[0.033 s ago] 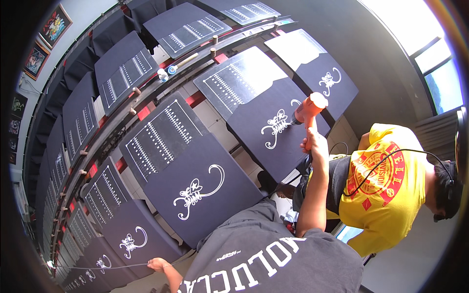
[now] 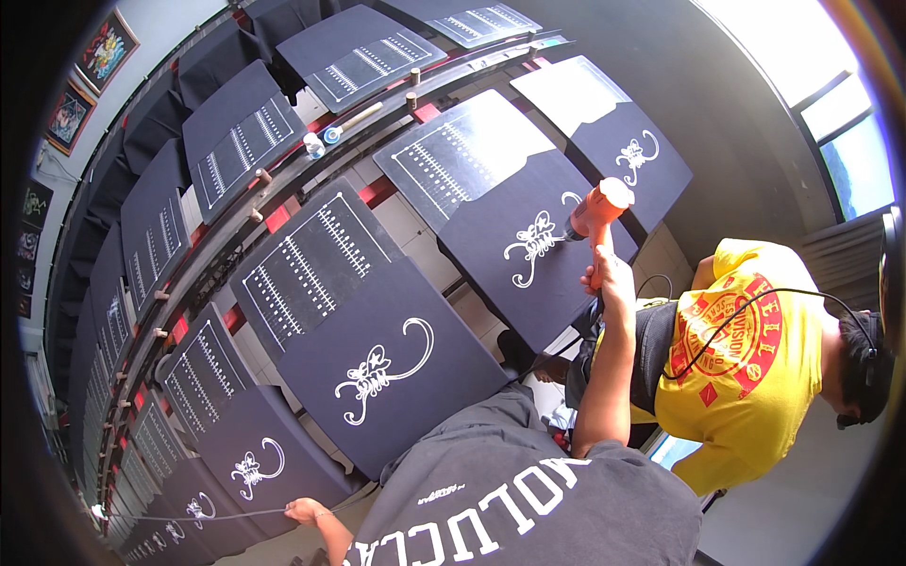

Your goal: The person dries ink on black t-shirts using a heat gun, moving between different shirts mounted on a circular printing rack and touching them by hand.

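Observation:
My right hand [image 2: 612,278] is wrapped round the handle of an orange heat gun [image 2: 598,213]. Its dark nozzle points left at a white swirling print [image 2: 536,247] on a dark fabric panel [image 2: 538,297], covering part of the design; whether it touches the cloth I cannot tell. Low on the left, my left hand [image 2: 302,511] grips a thin dark cable [image 2: 208,517], which stretches away to the left. Between my hands lies another dark fabric panel [image 2: 415,415] with a white scroll design [image 2: 370,377].
Close on my right stands a person in a yellow shirt [image 2: 755,349]. Printing boards in a long row curve to the lower left, beside a rail [image 2: 269,193] with pegs. On the rail sit a blue tape roll [image 2: 332,135] and a wooden-handled tool [image 2: 361,117]. A bright window [image 2: 854,170] is at right.

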Available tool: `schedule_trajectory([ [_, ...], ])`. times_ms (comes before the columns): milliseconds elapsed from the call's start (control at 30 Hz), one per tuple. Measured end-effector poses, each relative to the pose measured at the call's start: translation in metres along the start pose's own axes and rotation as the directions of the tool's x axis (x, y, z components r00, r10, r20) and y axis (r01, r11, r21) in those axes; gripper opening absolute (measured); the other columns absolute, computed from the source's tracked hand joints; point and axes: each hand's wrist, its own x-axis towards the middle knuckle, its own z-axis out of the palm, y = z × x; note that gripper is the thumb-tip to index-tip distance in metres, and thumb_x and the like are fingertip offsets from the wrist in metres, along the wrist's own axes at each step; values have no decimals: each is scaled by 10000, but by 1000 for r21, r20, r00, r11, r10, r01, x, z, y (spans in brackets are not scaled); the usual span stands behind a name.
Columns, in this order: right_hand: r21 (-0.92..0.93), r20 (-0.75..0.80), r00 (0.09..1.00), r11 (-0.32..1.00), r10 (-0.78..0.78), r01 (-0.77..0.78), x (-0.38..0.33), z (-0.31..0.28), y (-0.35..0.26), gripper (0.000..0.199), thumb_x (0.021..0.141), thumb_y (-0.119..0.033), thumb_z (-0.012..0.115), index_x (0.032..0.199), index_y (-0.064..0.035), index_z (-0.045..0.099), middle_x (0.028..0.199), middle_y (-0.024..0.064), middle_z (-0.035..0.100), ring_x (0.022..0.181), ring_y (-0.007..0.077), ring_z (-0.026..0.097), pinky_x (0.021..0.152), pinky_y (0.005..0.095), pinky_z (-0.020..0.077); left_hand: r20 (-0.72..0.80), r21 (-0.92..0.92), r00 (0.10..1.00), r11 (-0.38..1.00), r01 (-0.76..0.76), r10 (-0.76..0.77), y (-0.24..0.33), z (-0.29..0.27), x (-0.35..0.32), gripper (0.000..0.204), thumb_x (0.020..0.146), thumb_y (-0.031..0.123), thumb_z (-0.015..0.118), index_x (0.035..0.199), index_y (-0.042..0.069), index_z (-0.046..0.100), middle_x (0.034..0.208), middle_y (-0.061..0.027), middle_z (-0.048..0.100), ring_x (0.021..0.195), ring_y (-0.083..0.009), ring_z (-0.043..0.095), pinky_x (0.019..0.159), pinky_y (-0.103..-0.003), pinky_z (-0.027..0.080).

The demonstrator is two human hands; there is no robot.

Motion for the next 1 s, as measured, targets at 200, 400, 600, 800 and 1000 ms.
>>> schedule_trajectory([
  [200, -11, -42, 998, 999, -45, 44, 18, -7, -3, 360, 968, -407, 628, 919, -51, 624, 736, 35, 623, 589, 138, 640, 512, 271, 513, 2, 4, 1000, 1000, -9, 9, 1, 1, 0, 447, 1042, 322, 313, 1152, -41, 550, 1127, -310, 642, 1045, -470, 630, 885, -567, 479],
  [400, 46, -47, 997, 997, -57, 59, 30, -14, -1, 418, 921, -478, 682, 993, -72, 612, 769, 35, 616, 615, 149, 646, 506, 261, 511, 0, 1, 1000, 1000, -14, 14, 2, 3, 0, 449, 1043, 325, 311, 1156, -39, 548, 1130, -309, 642, 1047, -471, 629, 885, -567, 479],
  [600, 60, -43, 995, 994, -92, 95, 42, -16, 1, 431, 932, -458, 673, 1000, -37, 615, 769, 49, 616, 611, 155, 644, 508, 265, 518, 2, 1, 1000, 1000, -22, 22, -2, 7, 4, 450, 1044, 327, 309, 1159, -38, 547, 1132, -308, 641, 1049, -472, 627, 885, -568, 478],
  [800, 95, -95, 990, 989, -105, 114, 43, -9, -5, 394, 949, -437, 657, 903, -48, 615, 742, 53, 615, 590, 149, 633, 495, 265, 493, -7, -5, 1000, 1000, -21, 21, 2, 12, 4, 452, 1045, 330, 308, 1162, -36, 545, 1135, -308, 641, 1051, -472, 626, 885, -568, 478],
  [1000, 96, -98, 986, 985, -135, 144, 52, -8, -4, 407, 937, -451, 669, 938, -47, 619, 758, 51, 623, 600, 149, 638, 512, 261, 510, 4, -5, 999, 999, -36, 36, 13, 19, 4, 454, 1046, 333, 306, 1165, -34, 544, 1137, -307, 640, 1053, -473, 625, 885, -568, 477],
])
